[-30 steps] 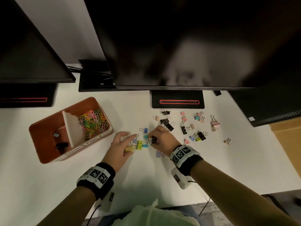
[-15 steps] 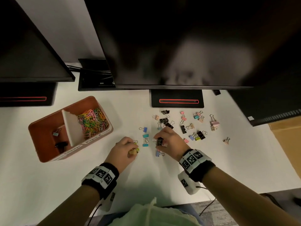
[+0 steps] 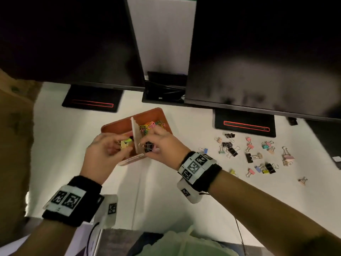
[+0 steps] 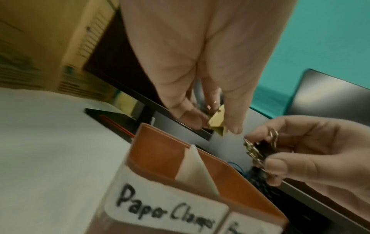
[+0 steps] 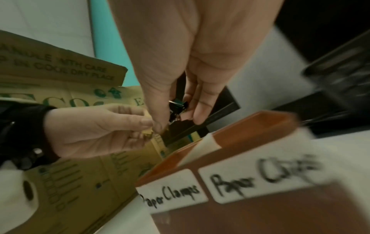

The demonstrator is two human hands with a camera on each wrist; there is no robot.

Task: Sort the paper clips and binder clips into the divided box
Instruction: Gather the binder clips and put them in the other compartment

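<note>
The orange divided box (image 3: 118,124) sits mid-desk with a white divider (image 3: 135,135); coloured paper clips (image 3: 151,125) fill its right compartment. Labels on its front read "Paper Clamps" (image 5: 172,195) and "Paper Clips". My left hand (image 3: 118,145) pinches yellow binder clips (image 4: 217,122) above the left compartment. My right hand (image 3: 156,145) pinches black binder clips (image 3: 148,146) over the box's near edge beside the divider. Both hands hover close together. Several loose binder clips (image 3: 251,154) lie scattered on the white desk (image 3: 64,145) to the right.
Two dark monitors (image 3: 258,52) overhang the desk on black stands (image 3: 245,124). A cable recess (image 3: 164,89) lies behind the box. A cardboard carton (image 3: 14,145) stands at the desk's left edge. The desk's front edge runs below my wrists.
Both hands lifted their binder clips off the desk and carried them left to above the box. My head turned left, so the box now sits in the middle of the view.
</note>
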